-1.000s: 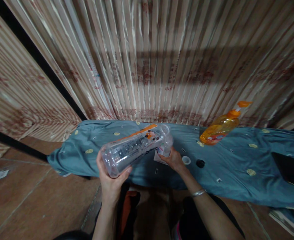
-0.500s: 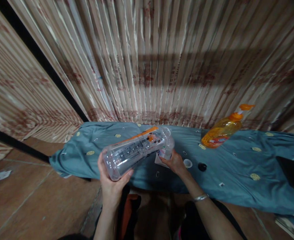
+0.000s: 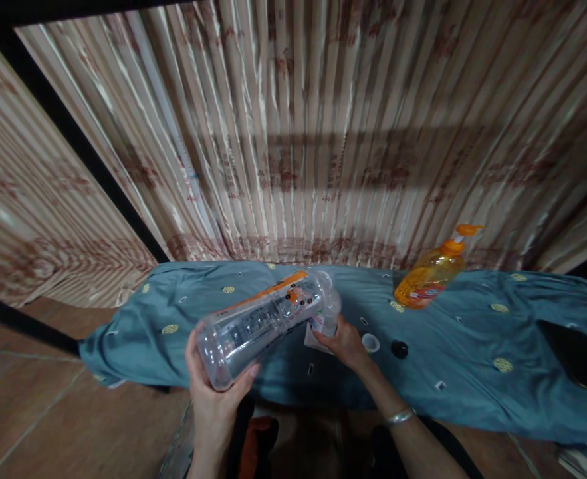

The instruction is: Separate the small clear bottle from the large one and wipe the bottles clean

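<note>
A large clear plastic bottle [image 3: 260, 327] with an orange and black printed label is tilted, its neck end toward the upper right. My left hand [image 3: 218, 386] is wrapped round its bottom end. At the neck end, my right hand [image 3: 342, 342] grips a small clear bottle [image 3: 329, 317] that touches or nearly touches the large one; the exact contact is hidden. A white card or paper [image 3: 318, 341] lies under the small bottle. Just right of my right hand are a white round cap [image 3: 371, 343] and a small black object [image 3: 399, 349].
An orange pump bottle [image 3: 429, 276] stands on the blue-green cloth [image 3: 463, 346] at the right rear. A dark flat device [image 3: 575, 352] lies at the far right. Behind hangs a striped curtain [image 3: 293, 133], with dark metal bars [image 3: 88, 159] at the left.
The view has shifted, so the cloth and the things on it appear slightly lower and further left. Both hands keep their hold, and the bottles stay in much the same pose.
</note>
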Demonstrator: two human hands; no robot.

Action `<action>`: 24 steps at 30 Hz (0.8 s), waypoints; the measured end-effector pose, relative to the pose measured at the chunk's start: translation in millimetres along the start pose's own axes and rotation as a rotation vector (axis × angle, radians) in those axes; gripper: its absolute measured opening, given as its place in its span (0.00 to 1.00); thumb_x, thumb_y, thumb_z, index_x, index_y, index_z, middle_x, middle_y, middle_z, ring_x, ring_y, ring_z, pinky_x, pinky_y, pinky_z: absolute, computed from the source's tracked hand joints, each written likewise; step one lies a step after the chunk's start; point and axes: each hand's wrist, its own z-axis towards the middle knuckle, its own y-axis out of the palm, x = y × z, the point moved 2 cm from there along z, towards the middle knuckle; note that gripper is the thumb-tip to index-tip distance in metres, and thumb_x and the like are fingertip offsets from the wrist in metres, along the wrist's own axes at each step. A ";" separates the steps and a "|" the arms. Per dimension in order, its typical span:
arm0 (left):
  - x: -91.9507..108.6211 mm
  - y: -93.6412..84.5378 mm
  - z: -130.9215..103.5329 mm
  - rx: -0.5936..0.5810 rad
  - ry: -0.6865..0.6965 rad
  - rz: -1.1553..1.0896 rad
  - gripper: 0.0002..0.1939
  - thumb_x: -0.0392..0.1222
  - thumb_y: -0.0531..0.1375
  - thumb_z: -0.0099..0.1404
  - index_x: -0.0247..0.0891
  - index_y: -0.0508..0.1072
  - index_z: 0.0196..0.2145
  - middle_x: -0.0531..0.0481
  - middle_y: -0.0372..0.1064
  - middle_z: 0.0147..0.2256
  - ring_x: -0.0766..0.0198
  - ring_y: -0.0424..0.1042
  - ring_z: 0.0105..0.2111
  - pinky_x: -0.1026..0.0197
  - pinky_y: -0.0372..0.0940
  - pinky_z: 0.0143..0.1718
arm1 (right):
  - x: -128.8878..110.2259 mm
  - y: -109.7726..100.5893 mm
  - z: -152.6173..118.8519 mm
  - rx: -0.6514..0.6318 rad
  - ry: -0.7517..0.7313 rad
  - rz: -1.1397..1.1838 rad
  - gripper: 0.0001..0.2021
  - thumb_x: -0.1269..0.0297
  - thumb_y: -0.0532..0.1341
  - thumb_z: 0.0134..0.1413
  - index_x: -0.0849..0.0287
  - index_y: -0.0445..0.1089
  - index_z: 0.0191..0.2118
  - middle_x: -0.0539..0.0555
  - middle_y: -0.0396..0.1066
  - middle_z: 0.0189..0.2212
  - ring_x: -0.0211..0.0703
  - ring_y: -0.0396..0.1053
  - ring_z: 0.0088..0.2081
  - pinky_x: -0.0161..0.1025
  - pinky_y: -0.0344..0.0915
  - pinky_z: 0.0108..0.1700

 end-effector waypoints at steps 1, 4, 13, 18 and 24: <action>-0.7 -0.5 0.6 0.002 0.012 0.003 0.52 0.54 0.80 0.43 0.44 0.67 0.63 0.40 0.68 0.61 0.43 0.69 0.63 0.45 0.64 0.64 | -1.3 -0.6 -0.2 0.002 -0.001 -0.001 0.25 0.56 0.70 0.49 0.56 0.72 0.53 0.60 0.83 0.39 0.59 0.83 0.43 0.48 0.78 0.45; -0.5 -2.2 1.7 0.001 0.013 0.011 0.51 0.53 0.80 0.44 0.45 0.67 0.63 0.40 0.68 0.60 0.43 0.69 0.62 0.44 0.63 0.65 | -3.7 -2.3 -0.4 0.014 -0.012 -0.002 0.25 0.56 0.71 0.49 0.57 0.73 0.53 0.59 0.83 0.39 0.58 0.83 0.42 0.45 0.78 0.44; 9.3 -1.8 -1.2 0.000 -0.033 0.030 0.50 0.52 0.79 0.46 0.45 0.67 0.64 0.40 0.69 0.62 0.43 0.71 0.61 0.45 0.67 0.62 | -3.7 -0.9 0.2 0.010 0.003 0.005 0.24 0.58 0.71 0.48 0.55 0.73 0.52 0.58 0.83 0.38 0.57 0.83 0.41 0.46 0.78 0.44; 8.7 -1.2 -1.0 -0.010 -0.010 0.025 0.49 0.51 0.79 0.47 0.45 0.67 0.64 0.41 0.70 0.59 0.43 0.71 0.61 0.44 0.65 0.64 | -5.9 -1.2 -0.8 0.020 0.007 0.018 0.25 0.58 0.70 0.48 0.58 0.74 0.53 0.57 0.83 0.37 0.57 0.83 0.40 0.45 0.78 0.43; 3.9 -4.9 3.1 0.004 -0.054 0.038 0.54 0.53 0.80 0.43 0.42 0.66 0.66 0.36 0.68 0.62 0.39 0.72 0.60 0.42 0.69 0.60 | -7.9 -2.2 -1.0 -0.006 0.021 0.018 0.27 0.58 0.70 0.49 0.60 0.72 0.55 0.60 0.83 0.40 0.57 0.83 0.43 0.44 0.77 0.45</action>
